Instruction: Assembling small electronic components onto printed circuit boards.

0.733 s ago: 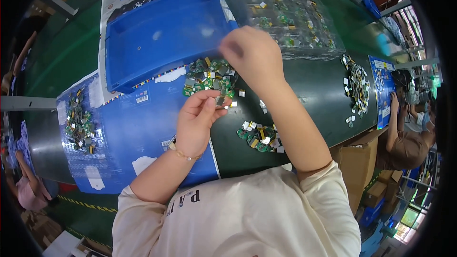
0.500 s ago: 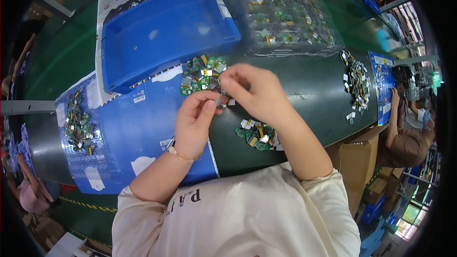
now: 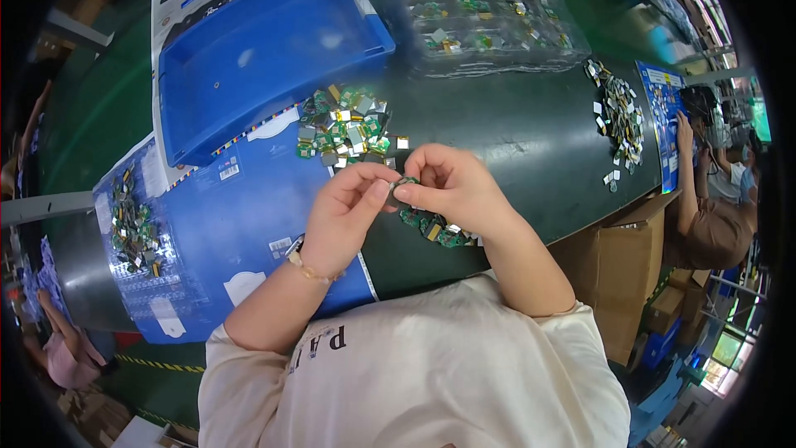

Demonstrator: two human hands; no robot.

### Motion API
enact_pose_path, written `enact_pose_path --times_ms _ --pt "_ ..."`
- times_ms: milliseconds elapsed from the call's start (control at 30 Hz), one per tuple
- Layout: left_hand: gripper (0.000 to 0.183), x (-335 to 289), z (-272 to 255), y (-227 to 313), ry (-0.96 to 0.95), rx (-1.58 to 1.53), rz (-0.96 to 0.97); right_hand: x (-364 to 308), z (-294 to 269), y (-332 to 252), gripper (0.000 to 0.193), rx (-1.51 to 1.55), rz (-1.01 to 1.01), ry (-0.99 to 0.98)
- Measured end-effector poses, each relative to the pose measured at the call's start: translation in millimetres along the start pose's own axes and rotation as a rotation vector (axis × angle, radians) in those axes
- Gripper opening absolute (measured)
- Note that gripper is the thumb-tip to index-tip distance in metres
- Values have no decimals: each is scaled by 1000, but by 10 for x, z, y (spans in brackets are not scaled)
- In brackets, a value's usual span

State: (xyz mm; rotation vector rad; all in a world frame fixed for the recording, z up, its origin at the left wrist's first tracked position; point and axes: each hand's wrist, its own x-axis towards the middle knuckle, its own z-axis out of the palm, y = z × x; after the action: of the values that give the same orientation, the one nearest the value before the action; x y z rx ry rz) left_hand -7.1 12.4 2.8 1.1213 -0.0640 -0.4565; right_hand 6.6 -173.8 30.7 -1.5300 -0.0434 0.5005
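My left hand and my right hand meet above the dark table, fingertips pinched together. Between them is a small green circuit board, mostly covered by the fingers. Just beyond the hands lies a heap of similar green boards with silver and yellowish parts. A smaller group of boards lies closer to me, partly under my right hand. A bracelet and a watch are on my left wrist.
A blue plastic bin stands beyond the heap. Stacked clear trays hold more boards. Other piles lie at left and far right. A cardboard box stands by the table edge, near a person in brown.
My right hand has come down from the heap's edge to my left hand, and its fingers now pinch the small board too. The view has shifted slightly.
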Motion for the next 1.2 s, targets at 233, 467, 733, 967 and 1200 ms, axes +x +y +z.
enact_pose_path --times_ms 233,467,733,967,1200 --pt "19 37 -78 48 -100 -222 -278 -59 -49 48 11 -58 -56 34" --pt "24 34 -92 -8 -145 -408 -314 -97 -14 18 11 -115 -12 100" --pt "25 30 -99 -18 -153 -432 -313 -107 40 -11 16 -281 -227 203" --pt "25 31 -90 -15 -126 -411 -308 -112 32 -11 18 -391 -308 225" --pt "26 26 -92 -35 -119 -412 -300 -109 55 2 18 -419 -333 264"
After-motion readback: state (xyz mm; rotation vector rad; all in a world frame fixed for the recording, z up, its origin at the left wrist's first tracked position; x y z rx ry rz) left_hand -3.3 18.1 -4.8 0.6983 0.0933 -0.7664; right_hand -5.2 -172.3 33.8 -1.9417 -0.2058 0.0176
